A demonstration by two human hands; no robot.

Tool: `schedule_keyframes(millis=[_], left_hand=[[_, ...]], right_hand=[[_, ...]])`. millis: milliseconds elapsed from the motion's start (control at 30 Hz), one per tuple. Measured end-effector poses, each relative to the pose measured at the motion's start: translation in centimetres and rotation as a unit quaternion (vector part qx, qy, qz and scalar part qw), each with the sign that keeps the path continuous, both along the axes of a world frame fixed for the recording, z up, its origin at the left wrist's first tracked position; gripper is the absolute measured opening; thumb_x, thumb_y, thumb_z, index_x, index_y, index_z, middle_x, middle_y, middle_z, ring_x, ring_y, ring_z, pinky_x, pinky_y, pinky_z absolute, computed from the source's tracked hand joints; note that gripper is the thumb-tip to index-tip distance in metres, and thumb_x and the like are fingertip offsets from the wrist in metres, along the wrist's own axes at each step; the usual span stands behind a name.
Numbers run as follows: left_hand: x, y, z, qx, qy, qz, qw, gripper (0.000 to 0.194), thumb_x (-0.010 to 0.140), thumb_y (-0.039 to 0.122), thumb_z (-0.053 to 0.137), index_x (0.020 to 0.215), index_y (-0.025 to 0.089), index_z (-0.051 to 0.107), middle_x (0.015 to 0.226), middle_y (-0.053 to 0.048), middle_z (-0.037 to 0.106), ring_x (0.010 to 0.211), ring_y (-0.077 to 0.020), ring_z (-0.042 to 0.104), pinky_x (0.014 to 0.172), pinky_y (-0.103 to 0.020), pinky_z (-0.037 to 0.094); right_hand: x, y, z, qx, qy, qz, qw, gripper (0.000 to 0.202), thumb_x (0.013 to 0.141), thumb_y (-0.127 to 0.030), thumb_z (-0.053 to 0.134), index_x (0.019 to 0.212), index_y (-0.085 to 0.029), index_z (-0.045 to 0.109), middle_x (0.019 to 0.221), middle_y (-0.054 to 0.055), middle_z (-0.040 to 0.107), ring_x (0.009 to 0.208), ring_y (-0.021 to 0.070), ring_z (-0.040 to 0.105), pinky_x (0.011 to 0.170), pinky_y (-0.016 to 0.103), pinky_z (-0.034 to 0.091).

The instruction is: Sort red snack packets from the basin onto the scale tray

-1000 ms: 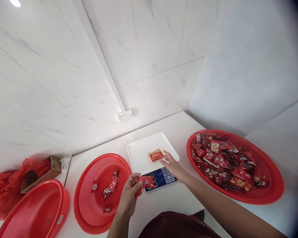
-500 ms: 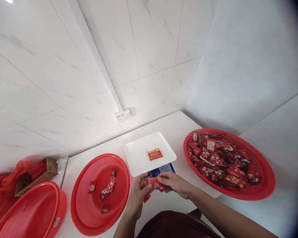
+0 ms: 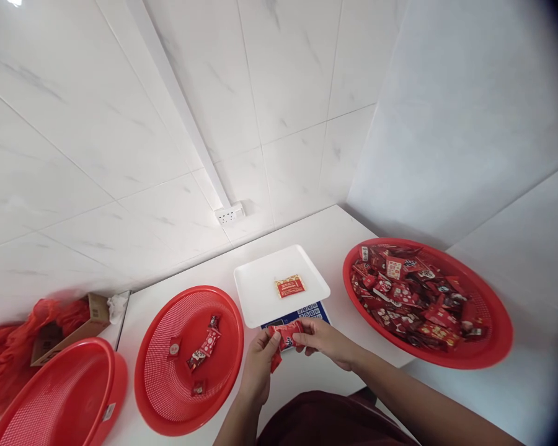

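Observation:
My left hand and my right hand pinch a red packet between them, in front of the scale. Another small red piece shows below my left fingers. Just beyond my hands is a digital scale with a blue keypad and a white tray. On that tray lies a red and gold packet. A red basket to the left holds several small packets. The red basket on the right is heaped with red packets.
At the far left are another red basket, a cardboard box and red mesh bags. The white table meets a tiled wall with a socket. A grey wall stands at the right.
The packet between my hands has turned slightly, and my fingers have shifted a little on it. The view has moved slightly.

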State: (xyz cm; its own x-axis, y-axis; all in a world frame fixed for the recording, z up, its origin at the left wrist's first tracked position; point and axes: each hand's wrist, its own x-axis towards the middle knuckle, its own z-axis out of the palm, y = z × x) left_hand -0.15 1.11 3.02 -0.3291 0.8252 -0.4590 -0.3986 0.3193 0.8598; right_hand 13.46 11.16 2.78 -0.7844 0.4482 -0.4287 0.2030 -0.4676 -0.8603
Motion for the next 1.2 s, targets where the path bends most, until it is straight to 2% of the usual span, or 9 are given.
schedule_keyframes(millis=[200,333,467,567,667,800,900,1000,1200], left_hand=[[-0.1,0.5,0.3,-0.002,-0.075,0.065,0.995,0.035,0.069,0.048,0.063,0.084,0.016,0.063,0.072,-0.001,0.059,0.059,-0.009,0.047,0.054,-0.021,0.034],[-0.9,0.7,0.5,0.013,-0.167,0.062,0.984,0.027,0.065,0.021,0.067,0.091,0.018,0.061,0.084,-0.002,0.061,0.073,-0.0109,0.055,0.067,-0.023,0.041],[-1.4,0.5,0.5,0.03,-0.192,0.056,0.979,0.044,0.056,0.001,0.063,0.096,0.021,0.059,0.094,-0.003,0.061,0.087,-0.0134,0.059,0.082,-0.027,0.042],[-1.3,0.4,0.5,0.044,-0.173,0.058,0.982,0.048,0.058,0.001,0.064,0.101,0.022,0.057,0.096,-0.002,0.061,0.092,-0.014,0.058,0.086,-0.027,0.04],[-1.2,0.3,0.6,0.056,-0.164,0.05,0.984,0.048,0.06,0.002,0.066,0.102,0.022,0.056,0.094,-0.001,0.062,0.091,-0.0135,0.059,0.085,-0.027,0.04],[-1.3,0.3,0.7,0.068,-0.172,0.036,0.982,0.045,0.063,0.005,0.067,0.103,0.021,0.055,0.097,-0.003,0.064,0.089,-0.0134,0.06,0.086,-0.029,0.041],[-1.4,0.3,0.7,0.073,-0.176,0.04,0.981,0.04,0.065,0.009,0.068,0.102,0.021,0.055,0.101,-0.004,0.064,0.091,-0.0144,0.06,0.087,-0.03,0.041],[-1.0,0.4,0.7,0.079,-0.182,0.039,0.979,0.034,0.067,0.01,0.067,0.097,0.02,0.056,0.1,-0.004,0.064,0.094,-0.0148,0.059,0.088,-0.03,0.041],[-0.4,0.8,0.3,0.052,-0.178,0.043,0.982,0.026,0.064,0.009,0.062,0.088,0.018,0.057,0.089,-0.002,0.062,0.083,-0.014,0.059,0.078,-0.029,0.045]], right_hand=[[0.1,0.4,-0.1,-0.047,0.017,-0.051,0.997,0.03,0.067,-0.042,0.067,0.081,-0.016,0.063,0.071,0.0,0.061,0.063,0.0105,0.052,0.061,0.026,0.038],[0.3,0.8,-0.1,-0.087,0.016,-0.09,0.992,0.028,0.067,-0.037,0.07,0.086,-0.017,0.063,0.076,0.001,0.063,0.063,0.0093,0.054,0.06,0.024,0.04],[0.6,1.3,-0.3,-0.139,0.014,-0.144,0.98,0.021,0.071,-0.032,0.068,0.085,-0.018,0.062,0.075,0.0,0.063,0.06,0.0077,0.057,0.055,0.02,0.043],[1.0,1.5,-0.3,-0.169,0.022,-0.166,0.971,0.016,0.073,-0.027,0.065,0.086,-0.019,0.06,0.08,0.001,0.065,0.066,0.009,0.061,0.055,0.019,0.045],[1.4,1.6,-0.2,-0.196,0.069,-0.152,0.966,0.017,0.075,-0.022,0.061,0.091,-0.022,0.056,0.09,0.001,0.066,0.078,0.0128,0.063,0.062,0.023,0.049],[1.6,1.4,-0.2,-0.227,0.107,-0.143,0.957,0.019,0.075,-0.027,0.06,0.093,-0.024,0.053,0.088,-0.001,0.065,0.074,0.0129,0.062,0.065,0.027,0.051],[1.5,1.2,-0.2,-0.201,0.079,-0.137,0.967,0.022,0.075,-0.042,0.059,0.08,-0.021,0.055,0.071,-0.002,0.06,0.059,0.0099,0.056,0.052,0.021,0.046],[1.2,0.7,-0.2,-0.128,0.004,-0.085,0.988,0.034,0.073,-0.05,0.058,0.069,-0.016,0.055,0.055,-0.004,0.05,0.046,0.0058,0.044,0.043,0.017,0.036],[0.5,0.1,-1.0,-0.014,-0.053,0.019,0.998,0.02,0.071,-0.035,0.059,0.079,-0.016,0.06,0.062,-0.002,0.055,0.053,0.008,0.047,0.049,0.02,0.036]])
